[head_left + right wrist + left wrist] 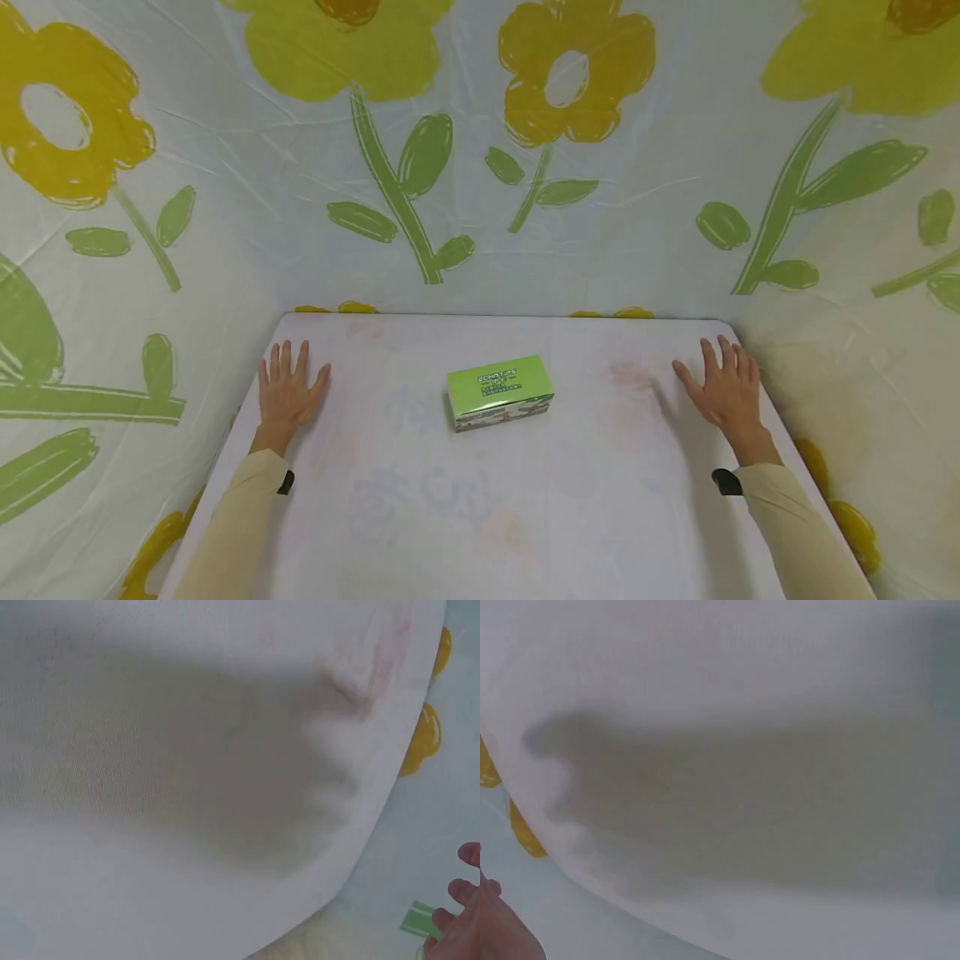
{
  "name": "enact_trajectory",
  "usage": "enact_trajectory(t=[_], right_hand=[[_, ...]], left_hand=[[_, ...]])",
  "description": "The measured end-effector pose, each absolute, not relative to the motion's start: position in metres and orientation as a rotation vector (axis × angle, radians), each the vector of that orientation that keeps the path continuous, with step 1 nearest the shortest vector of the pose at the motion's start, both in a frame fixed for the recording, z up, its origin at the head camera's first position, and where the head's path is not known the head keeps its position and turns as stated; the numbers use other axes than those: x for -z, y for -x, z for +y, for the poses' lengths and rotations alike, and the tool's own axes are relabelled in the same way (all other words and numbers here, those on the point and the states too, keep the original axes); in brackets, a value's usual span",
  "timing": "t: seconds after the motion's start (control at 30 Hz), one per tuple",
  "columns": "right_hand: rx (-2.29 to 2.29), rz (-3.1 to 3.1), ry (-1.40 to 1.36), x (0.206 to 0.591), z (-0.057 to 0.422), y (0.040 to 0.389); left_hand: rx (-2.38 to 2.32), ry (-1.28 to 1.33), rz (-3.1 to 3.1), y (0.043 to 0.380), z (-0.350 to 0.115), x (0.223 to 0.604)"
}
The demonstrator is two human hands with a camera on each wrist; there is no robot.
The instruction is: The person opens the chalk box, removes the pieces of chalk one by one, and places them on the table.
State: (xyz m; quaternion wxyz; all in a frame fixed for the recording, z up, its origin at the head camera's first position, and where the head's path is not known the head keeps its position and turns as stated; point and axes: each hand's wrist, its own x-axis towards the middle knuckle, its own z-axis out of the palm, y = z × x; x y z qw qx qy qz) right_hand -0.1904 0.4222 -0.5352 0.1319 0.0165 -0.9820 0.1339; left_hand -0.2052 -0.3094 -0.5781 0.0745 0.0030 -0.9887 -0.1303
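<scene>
A small green-topped box [501, 387] with printed lettering and patterned sides sits near the middle of the white table [450, 533]. To its left, my left hand [288, 395] is spread over the table's left edge, holding nothing. On the other side, my right hand [727, 388] is spread near the right edge, also holding nothing. Both hands are well apart from the box. In the left wrist view only part of the left hand [506, 930] shows at the lower left corner, and a hand shadow falls on the tabletop. Fingers of the right hand [459, 915] show at the lower right of the right wrist view.
White cloth [622, 250] printed with yellow flowers and green leaves hangs behind the table and along both sides. The table's back edge [502, 316] meets it closely. Faint pink stains [633, 375] mark the tabletop. A dark band [726, 482] is on the right wrist.
</scene>
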Motion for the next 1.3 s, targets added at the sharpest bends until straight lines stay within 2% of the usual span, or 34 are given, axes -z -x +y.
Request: enact_trajectory(t=[0.33, 0.73, 1.3], right_hand=[[-0.549, -2.582, -0.089, 0.537, 0.401, 0.195], [-0.732, -2.613, 0.017, 0.528, 0.372, 0.187], [-1.013, -2.548, 0.007, 0.517, 0.321, 0.185]], left_hand=[[0.573, -0.025, -2.842, 0.208, -0.28, 0.564], [0.807, -0.101, -2.737, 0.204, -0.235, 0.559], [1.137, -0.106, -2.615, 0.189, -0.176, 0.542]])
